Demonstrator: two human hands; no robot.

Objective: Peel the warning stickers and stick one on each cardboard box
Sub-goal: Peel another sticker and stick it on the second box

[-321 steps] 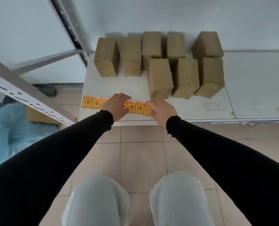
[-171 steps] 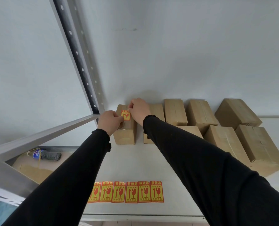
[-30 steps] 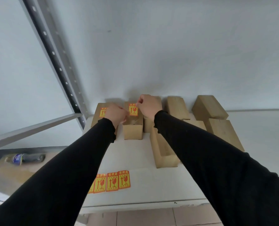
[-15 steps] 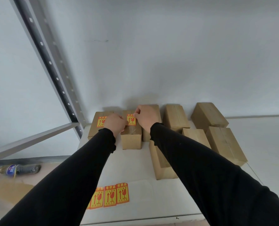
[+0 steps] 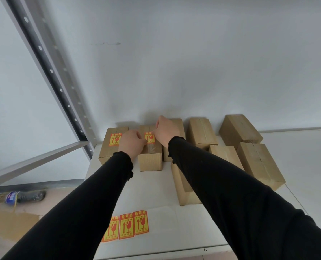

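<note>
Sticker (image 5: 149, 137) on 2nd box (image 5: 150, 149), btwn left hand (image 5: 132, 144) & right hand (image 5: 166, 130), both seemingly pressing it

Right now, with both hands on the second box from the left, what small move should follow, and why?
Probably lift both hands off and reach back to the sticker strip. The sticker already looks flat on the second box, the first box has one, and the third box is still bare.

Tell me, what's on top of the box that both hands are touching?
A yellow-and-red warning sticker sits on top of that box. The left hand and right hand cover its edges, so some of the top is hidden.
</note>
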